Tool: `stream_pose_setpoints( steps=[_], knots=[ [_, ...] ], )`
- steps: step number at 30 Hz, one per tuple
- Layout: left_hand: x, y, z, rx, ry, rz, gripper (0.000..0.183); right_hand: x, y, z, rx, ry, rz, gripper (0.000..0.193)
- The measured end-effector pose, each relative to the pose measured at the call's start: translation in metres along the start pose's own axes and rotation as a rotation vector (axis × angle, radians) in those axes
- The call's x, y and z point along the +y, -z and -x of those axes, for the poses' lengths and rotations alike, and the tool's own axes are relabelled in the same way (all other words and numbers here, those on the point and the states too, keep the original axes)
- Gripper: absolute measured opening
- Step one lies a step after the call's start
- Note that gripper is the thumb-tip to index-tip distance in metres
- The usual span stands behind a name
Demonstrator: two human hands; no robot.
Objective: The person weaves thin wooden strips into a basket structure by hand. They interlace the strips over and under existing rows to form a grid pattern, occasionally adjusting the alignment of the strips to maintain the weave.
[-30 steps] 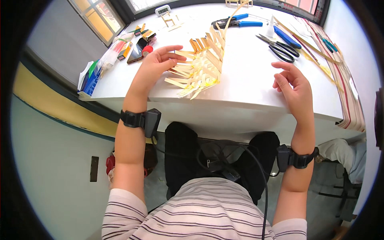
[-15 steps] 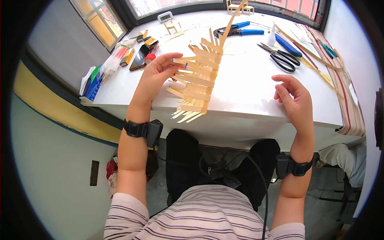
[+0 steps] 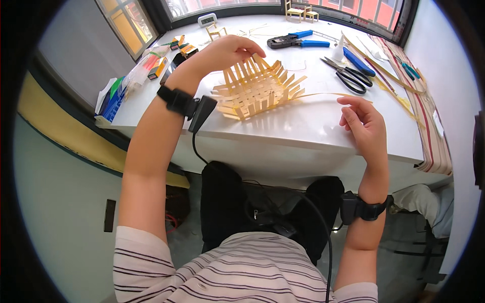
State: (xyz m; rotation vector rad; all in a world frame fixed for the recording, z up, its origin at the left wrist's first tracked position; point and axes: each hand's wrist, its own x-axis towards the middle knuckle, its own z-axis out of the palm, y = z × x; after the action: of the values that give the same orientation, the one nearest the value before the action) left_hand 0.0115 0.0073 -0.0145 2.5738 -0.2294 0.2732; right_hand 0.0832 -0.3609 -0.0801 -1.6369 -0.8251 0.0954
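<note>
A shallow basket [image 3: 257, 88] of pale, flat woven strips rests on the white table, its loose strip ends standing up around the rim. My left hand [image 3: 233, 51] reaches over its far left side, the fingers bent down and closed at the top of an upright strip; the fingertips are partly hidden. From the basket's right side a long thin strip [image 3: 323, 94] runs toward my right hand [image 3: 365, 121]. That hand hovers above the table's front right, fingers loosely curled and thumb apart, with nothing visible in it.
Black-handled scissors [image 3: 351, 76], a blue-handled crimping tool [image 3: 298, 40], a white nozzle bottle [image 3: 338, 49] and a blue-handled tool [image 3: 358, 61] lie beyond the basket. Miniature chairs [image 3: 295, 11] stand by the window. Small boxes and bags [image 3: 146, 63] crowd the left; a striped cloth [image 3: 432, 136] hangs at right.
The basket has turned from standing on edge to lying with its open side up. My left hand has moved farther away and to the right, over the far rim. My right hand hardly moved.
</note>
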Motion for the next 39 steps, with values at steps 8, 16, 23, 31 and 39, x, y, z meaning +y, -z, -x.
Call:
stream_pose_setpoints(
  steps=[8,16,23,31,39],
  knots=[
    [0.005,0.014,0.022,0.160,0.084,-0.028,0.041,0.001,0.002,-0.002,-0.028,0.008,0.039,0.018],
    [0.040,-0.018,0.115,0.405,-0.042,-0.012,0.030,-0.002,0.002,0.001,-0.014,-0.003,0.083,0.018],
    [0.077,-0.062,0.112,0.516,-0.135,-0.223,0.045,-0.001,0.000,-0.001,0.004,0.001,0.068,0.018],
    [0.057,-0.066,0.098,0.383,-0.014,-0.145,0.014,0.007,0.005,-0.005,0.158,0.319,0.372,0.019],
    [0.041,-0.052,0.103,0.292,-0.021,-0.045,0.017,-0.010,-0.025,0.008,0.031,0.378,0.572,0.022]
  ],
)
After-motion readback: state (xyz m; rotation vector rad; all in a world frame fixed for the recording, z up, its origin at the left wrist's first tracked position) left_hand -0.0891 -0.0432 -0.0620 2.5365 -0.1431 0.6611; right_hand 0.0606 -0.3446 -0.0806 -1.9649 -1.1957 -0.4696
